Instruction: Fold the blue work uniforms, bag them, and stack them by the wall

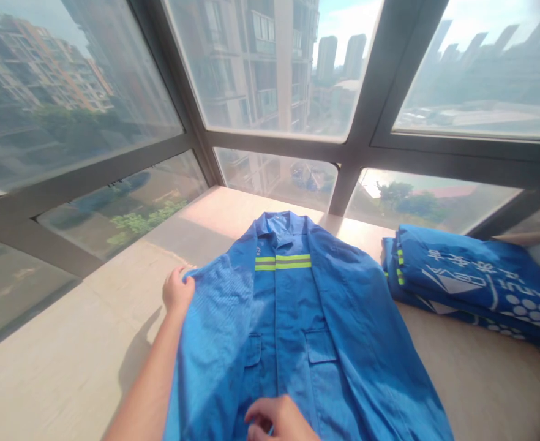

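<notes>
A blue work jacket with a yellow-green reflective stripe lies face up on a pale stone window ledge, collar pointing at the glass. My left hand is closed on the jacket's left sleeve fold near its shoulder edge. My right hand rests at the bottom of the view on the jacket's front near the hem, fingers curled against the cloth beside the button placket.
A stack of folded blue jackets with white printing sits on the ledge to the right. Large windows with dark frames wrap the ledge on the left and far sides. Bare ledge lies to the left.
</notes>
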`<state>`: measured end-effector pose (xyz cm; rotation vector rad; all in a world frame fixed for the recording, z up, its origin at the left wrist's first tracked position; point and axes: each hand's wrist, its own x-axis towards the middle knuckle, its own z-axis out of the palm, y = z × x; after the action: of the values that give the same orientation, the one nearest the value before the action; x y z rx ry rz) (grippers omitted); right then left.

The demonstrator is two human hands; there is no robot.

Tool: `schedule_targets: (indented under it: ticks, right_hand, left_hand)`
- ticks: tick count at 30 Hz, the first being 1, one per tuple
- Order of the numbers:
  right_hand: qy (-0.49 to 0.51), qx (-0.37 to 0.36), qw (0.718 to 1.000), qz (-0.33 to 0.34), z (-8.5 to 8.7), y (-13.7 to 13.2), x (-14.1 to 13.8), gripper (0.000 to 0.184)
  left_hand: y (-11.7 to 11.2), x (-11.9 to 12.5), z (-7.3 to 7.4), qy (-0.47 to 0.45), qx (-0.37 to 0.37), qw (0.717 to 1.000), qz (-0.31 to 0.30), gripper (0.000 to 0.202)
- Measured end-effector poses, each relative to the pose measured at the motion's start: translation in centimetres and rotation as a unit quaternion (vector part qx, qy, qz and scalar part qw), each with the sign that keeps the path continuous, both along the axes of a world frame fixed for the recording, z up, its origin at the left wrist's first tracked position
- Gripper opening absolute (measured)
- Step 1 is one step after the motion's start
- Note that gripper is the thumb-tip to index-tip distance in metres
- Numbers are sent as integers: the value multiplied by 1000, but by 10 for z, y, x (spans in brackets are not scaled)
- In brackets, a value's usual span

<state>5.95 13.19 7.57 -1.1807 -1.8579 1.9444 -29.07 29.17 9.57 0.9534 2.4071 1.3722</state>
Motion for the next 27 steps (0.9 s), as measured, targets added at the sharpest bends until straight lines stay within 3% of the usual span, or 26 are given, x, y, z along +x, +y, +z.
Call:
schedule_targets:
  ticks: [2, 3, 5, 6, 9, 12, 15, 18, 21, 23, 26, 27]
  right_hand:
    - [-4, 146, 987, -70, 2, 53, 27, 31]
    - [-32, 226, 967, -114, 1, 83, 43, 34]
    - [-117, 374, 904, -172, -7, 142, 78, 40]
    - [-161, 434, 870, -167, -14, 167, 94, 41]
    - [-283, 534, 787, -128, -42, 210, 133, 46]
    - [-329, 552, 760, -102, -67, 207, 150, 50]
    - [-333, 550, 759, -97, -79, 189, 157, 51]
    - [-323, 545, 765, -113, -76, 185, 155, 48]
    - [-258, 529, 797, -137, -65, 207, 134, 43]
    - [-183, 485, 840, -159, -58, 232, 106, 41]
    - [-76, 305, 916, -251, -49, 278, 52, 43]
    - [-43, 228, 928, -290, -48, 292, 36, 45]
  left_hand:
    - [1, 29, -3, 78, -23, 991, -104, 31]
    - [1, 46, -7, 127, -42, 975, -176, 34]
    - [-2, 77, -21, 210, -92, 931, -285, 45]
    - [-5, 89, -29, 240, -120, 911, -313, 50]
    - [-16, 105, -54, 293, -187, 878, -328, 58]
    - [-29, 103, -68, 315, -203, 870, -322, 57]
    - [-40, 102, -66, 324, -203, 865, -324, 55]
    - [-29, 109, -54, 324, -192, 865, -332, 48]
    - [17, 126, -45, 301, -144, 858, -390, 43]
    - [62, 141, -44, 282, -115, 853, -423, 44]
    - [125, 163, -50, 276, -99, 857, -424, 44]
    - [142, 169, -54, 275, -97, 859, -422, 43]
